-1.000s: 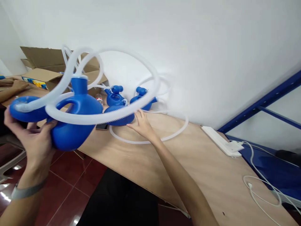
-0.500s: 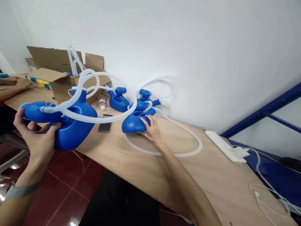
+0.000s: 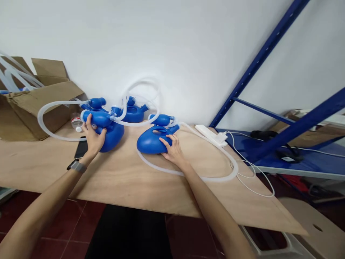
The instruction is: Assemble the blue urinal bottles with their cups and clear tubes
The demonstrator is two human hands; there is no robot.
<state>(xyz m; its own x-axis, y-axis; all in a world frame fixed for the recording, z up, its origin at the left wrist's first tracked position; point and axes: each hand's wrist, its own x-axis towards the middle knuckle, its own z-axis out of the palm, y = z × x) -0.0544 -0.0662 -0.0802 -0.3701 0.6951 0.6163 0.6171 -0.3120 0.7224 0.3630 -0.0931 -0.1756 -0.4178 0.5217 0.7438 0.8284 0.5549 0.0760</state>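
My left hand (image 3: 93, 139) grips a blue plastic urinal bottle (image 3: 114, 136) at the left, fingers round its capsule-shaped funnel end (image 3: 98, 118). A translucent corrugated hose (image 3: 132, 124) runs from that funnel. Further right, my right hand (image 3: 174, 149) is closed on the side of a second blue urinal bottle (image 3: 151, 142) that rests on the table. Its own funnel (image 3: 161, 119) lies on top near the handle, and its hose (image 3: 215, 178) loops over the wood to the right. Behind them two more such bottles, one of them a blue bottle (image 3: 133, 114), stand near the wall.
An open cardboard box (image 3: 40, 108) with hoses sticking out stands at the left. Beside it are a small clear bottle (image 3: 76, 121) and a dark phone (image 3: 81, 148). A white power strip (image 3: 211, 135) with cables lies near a blue metal shelf (image 3: 302, 154). A stool (image 3: 315, 226) is at lower right.
My left hand has carried its bottle rightward and back, over the table among the others. The view has turned right. My right hand stays on its bottle.
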